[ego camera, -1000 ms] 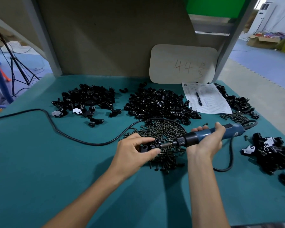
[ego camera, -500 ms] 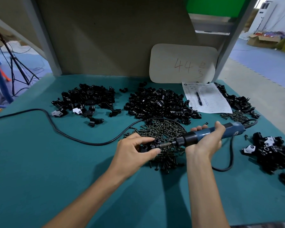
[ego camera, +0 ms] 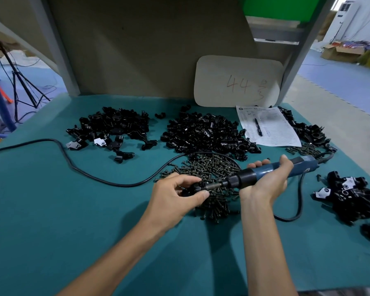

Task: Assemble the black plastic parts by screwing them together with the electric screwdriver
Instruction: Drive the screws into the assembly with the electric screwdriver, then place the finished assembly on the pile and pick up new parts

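**Small black part braced against the driver bit**

Pinched in the left hand (ego camera: 175, 195), thumb low and fingertips curled over the top: one small black plastic part (ego camera: 193, 187), held just above the heap of screws (ego camera: 212, 165) at mid-table. Probably light, rigid and glossy, so apt to twist or slip under torque. Best gripped by its flat sides, well clear of the screw hole.

Pressed into it from the right, nearly level: the metal bit of the electric screwdriver (ego camera: 265, 173). Wrapped round the blue barrel: the right hand (ego camera: 267, 184), thumb on top, fingers curled beneath. Heavier and less slippery than the part, judging by bulk. Worth holding close to the black collar for steadiness, with slack left in the cord (ego camera: 301, 201) looping off the rear end. No telling about a screw on the bit, hidden by the fingers.

Farther out on the green table (ego camera: 51, 210): two piles of loose parts (ego camera: 203, 133) at the back, a cluster of bigger black pieces (ego camera: 355, 195) at the right, a printed sheet (ego camera: 273, 133) with a pen (ego camera: 257, 127) on it.
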